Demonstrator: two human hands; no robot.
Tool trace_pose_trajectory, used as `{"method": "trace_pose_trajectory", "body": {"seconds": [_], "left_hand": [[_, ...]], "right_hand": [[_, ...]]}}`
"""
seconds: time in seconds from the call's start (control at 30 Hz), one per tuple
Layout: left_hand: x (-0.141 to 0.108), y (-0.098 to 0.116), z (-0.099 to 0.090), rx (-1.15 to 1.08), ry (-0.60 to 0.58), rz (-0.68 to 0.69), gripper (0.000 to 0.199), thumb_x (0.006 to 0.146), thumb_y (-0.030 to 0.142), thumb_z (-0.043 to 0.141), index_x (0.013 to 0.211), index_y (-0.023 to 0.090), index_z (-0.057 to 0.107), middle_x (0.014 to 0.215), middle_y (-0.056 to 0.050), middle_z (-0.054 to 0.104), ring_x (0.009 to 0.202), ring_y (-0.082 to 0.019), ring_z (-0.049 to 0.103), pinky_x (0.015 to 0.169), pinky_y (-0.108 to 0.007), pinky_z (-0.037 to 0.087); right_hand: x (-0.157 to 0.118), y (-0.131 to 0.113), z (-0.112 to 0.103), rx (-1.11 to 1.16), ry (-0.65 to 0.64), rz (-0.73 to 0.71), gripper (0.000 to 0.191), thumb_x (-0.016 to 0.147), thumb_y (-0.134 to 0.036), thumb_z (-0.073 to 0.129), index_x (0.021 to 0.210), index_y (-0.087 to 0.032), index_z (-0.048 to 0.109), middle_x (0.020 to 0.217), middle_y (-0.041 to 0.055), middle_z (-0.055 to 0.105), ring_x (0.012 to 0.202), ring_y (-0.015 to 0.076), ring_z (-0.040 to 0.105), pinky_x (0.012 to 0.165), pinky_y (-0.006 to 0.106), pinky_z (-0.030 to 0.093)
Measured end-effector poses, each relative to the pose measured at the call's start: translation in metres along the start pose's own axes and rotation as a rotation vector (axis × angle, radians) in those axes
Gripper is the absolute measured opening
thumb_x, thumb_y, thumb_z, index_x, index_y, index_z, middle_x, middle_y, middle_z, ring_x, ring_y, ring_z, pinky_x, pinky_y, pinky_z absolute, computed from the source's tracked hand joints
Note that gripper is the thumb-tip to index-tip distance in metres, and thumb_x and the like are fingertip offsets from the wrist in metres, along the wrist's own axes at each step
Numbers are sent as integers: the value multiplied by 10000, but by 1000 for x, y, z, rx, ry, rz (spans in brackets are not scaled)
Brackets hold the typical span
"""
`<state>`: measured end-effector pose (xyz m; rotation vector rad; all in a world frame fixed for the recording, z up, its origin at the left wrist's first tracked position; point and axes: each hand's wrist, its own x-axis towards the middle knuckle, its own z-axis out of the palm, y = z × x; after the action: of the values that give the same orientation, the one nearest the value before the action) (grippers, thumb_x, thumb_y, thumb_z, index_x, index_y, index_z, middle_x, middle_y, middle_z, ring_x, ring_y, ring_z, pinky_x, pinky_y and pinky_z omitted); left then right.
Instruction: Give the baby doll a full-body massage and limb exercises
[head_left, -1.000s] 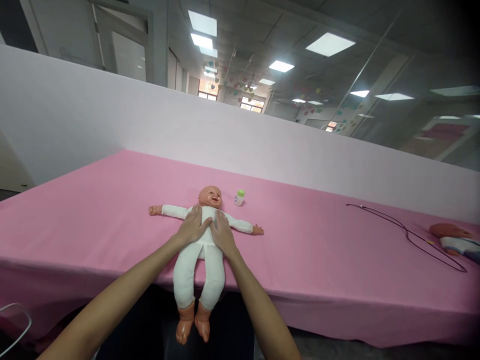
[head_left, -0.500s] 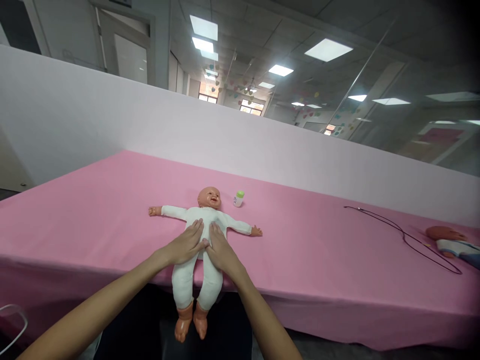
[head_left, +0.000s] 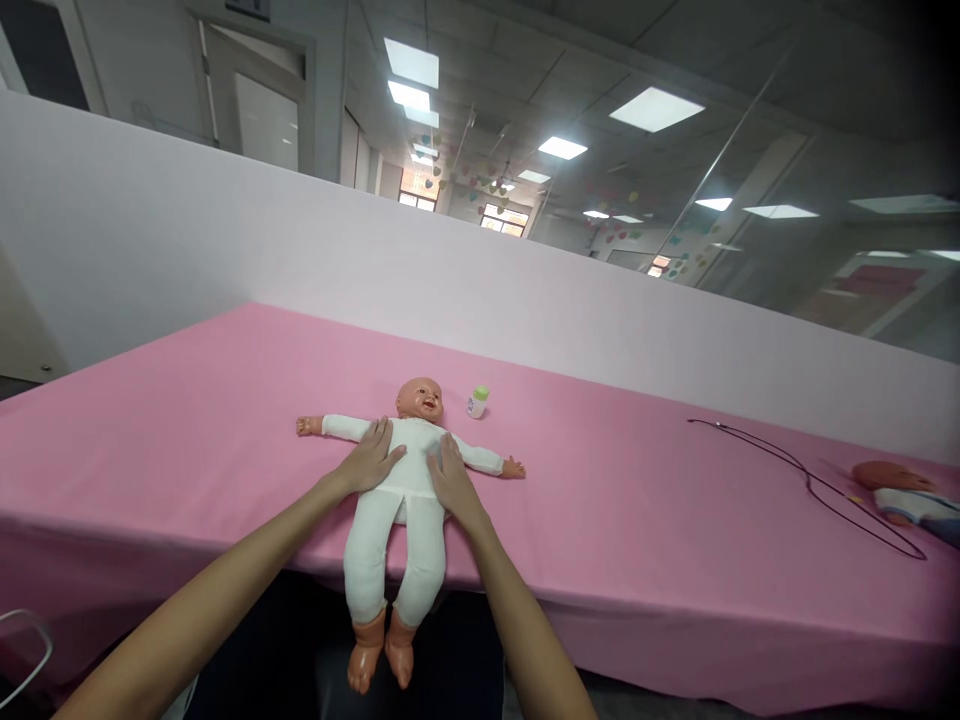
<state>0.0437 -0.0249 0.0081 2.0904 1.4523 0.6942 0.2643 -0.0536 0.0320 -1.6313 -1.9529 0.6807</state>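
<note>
A baby doll [head_left: 409,480] in a white cloth body lies on its back on the pink-covered table [head_left: 600,480]. Its head points away from me, its arms are spread, and its feet hang past the front edge. My left hand [head_left: 367,460] rests flat on the left side of the doll's chest, fingers stretched towards its shoulder. On the opposite side of the chest lies my right hand [head_left: 453,482], also flat and open. The doll's bare chest cloth shows between them. Just beyond the doll's arm on the right stands a small white bottle [head_left: 477,403] with a green cap.
A thin dark cord [head_left: 806,475] is looped on the right of the table. Near it, at the right edge, lies a second doll [head_left: 896,480], partly cut off. A white low wall [head_left: 480,290] with glass above runs behind the table. A white cable [head_left: 37,640] curves at lower left.
My hands have slid apart, from the middle of the doll's chest outward and up to its sides near the shoulders. The doll and bottle stay in place.
</note>
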Motion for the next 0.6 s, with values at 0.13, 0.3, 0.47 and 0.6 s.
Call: {"method": "trace_pose_trajectory", "body": {"seconds": [0.13,0.3,0.47,0.6], "left_hand": [[-30,-9,-13,-29,-116,12,900,1051,667,235,1687,58,51,1724,-181,-65,1605,-318,-57,1305,-527,119],[-52,19,-11,-25,-168,172,782,1052,644,310,1698,215,210,1745,-50,89,1614,-262,77,1313,-457,197],[-18,41,7,16,-76,224,673,1071,554,279,1675,258,292,1736,-51,212,1617,-246,113,1311,-494,180],[8,32,7,31,-45,80,804,1058,602,224,1674,87,197,1743,-172,57,1616,-313,-17,1301,-546,92]], "right_hand": [[-36,5,-7,32,-80,10,817,1061,-572,288,1682,-61,144,1757,133,55,1636,259,35,1336,484,64],[-47,-3,2,-13,-123,-182,721,1065,-482,344,1679,-121,236,1750,106,146,1633,277,97,1338,492,109],[-4,-12,11,-89,-119,-251,702,1047,-362,297,1670,-51,205,1756,135,120,1638,256,63,1335,489,72],[24,-2,7,-61,-17,-102,746,1048,-439,311,1655,-13,226,1745,177,160,1633,279,107,1329,483,94]]}}
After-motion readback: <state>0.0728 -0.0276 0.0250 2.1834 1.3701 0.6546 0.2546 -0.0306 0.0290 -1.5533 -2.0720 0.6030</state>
